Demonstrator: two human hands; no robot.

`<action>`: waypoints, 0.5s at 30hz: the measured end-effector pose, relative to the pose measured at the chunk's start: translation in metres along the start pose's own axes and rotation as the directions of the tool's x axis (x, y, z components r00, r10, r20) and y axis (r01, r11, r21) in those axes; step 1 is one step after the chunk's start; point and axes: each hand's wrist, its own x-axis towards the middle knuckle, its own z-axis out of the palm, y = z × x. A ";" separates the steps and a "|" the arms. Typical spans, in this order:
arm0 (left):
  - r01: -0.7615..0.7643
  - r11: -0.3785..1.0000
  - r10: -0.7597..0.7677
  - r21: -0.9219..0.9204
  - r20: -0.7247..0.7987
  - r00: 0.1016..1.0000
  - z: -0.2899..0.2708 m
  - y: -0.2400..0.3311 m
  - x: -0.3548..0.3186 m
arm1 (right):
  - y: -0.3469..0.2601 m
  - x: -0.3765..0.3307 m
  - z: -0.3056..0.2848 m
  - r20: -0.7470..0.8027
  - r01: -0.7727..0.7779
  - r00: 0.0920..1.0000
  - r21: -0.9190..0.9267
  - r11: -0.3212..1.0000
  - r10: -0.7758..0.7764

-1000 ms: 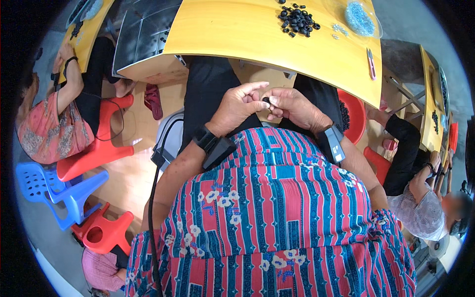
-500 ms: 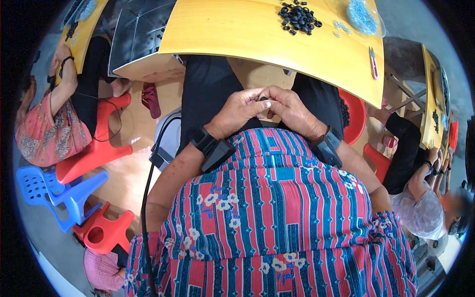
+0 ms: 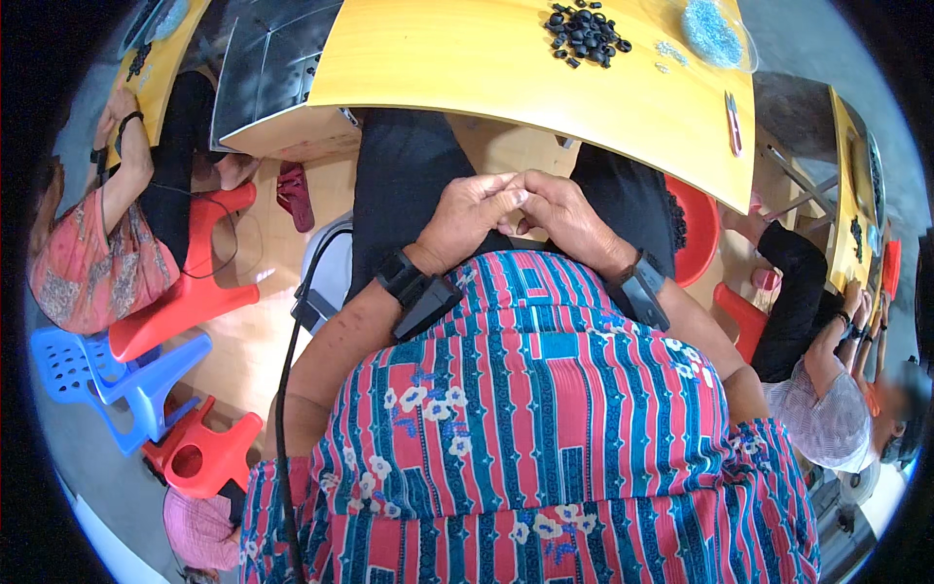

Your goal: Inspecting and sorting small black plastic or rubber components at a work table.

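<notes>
Over my lap, just below the table edge, my left hand (image 3: 472, 216) and my right hand (image 3: 564, 212) meet with fingertips pressed together. Both are closed, thumbs against the bent fingers. Between them the small black part seen a moment earlier is now covered by the fingers. On the yellow table (image 3: 438, 58) ahead lies a pile of small black ring-like parts (image 3: 587, 37). To its right are a few small clear bits (image 3: 671, 54) and a clear dish of light-blue pieces (image 3: 713, 34). Thread snips (image 3: 733, 125) rest near the table's right edge.
A red basin (image 3: 702, 234) with black parts stands beside my right leg. A dark metal-lined box (image 3: 268, 73) adjoins the table at left. A black cable (image 3: 285, 419) runs along my left arm. People sit at yellow tables on both sides, near red and blue stools (image 3: 136, 380).
The small black part that showed between my fingertips is now hidden as my thumbs and fingers have shifted slightly. Both hands stay in nearly the same place.
</notes>
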 end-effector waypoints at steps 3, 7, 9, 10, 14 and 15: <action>0.012 0.999 -0.010 0.047 -0.027 1.000 0.001 -0.001 0.002 | -0.008 0.000 -0.002 0.028 -0.067 0.998 0.157 0.985 0.064; -0.065 0.997 0.060 -0.044 -0.101 0.993 0.004 -0.004 0.001 | -0.006 0.002 -0.014 0.089 -0.192 0.981 0.444 0.875 0.170; -0.102 0.994 0.097 -0.034 -0.126 0.987 0.005 -0.002 -0.001 | -0.008 -0.001 -0.013 0.138 -0.265 0.964 0.576 0.773 0.228; -0.112 0.994 0.113 0.016 -0.125 0.986 0.003 -0.002 -0.001 | -0.008 -0.003 -0.014 0.135 -0.262 0.965 0.575 0.775 0.226; -0.133 0.988 0.141 0.074 -0.119 0.983 0.001 0.000 -0.003 | -0.005 -0.006 -0.014 0.211 -0.264 0.964 0.654 0.709 0.164; -0.138 0.988 0.146 0.075 -0.117 0.982 0.001 0.000 -0.002 | -0.006 -0.007 -0.014 0.207 -0.267 0.963 0.649 0.712 0.173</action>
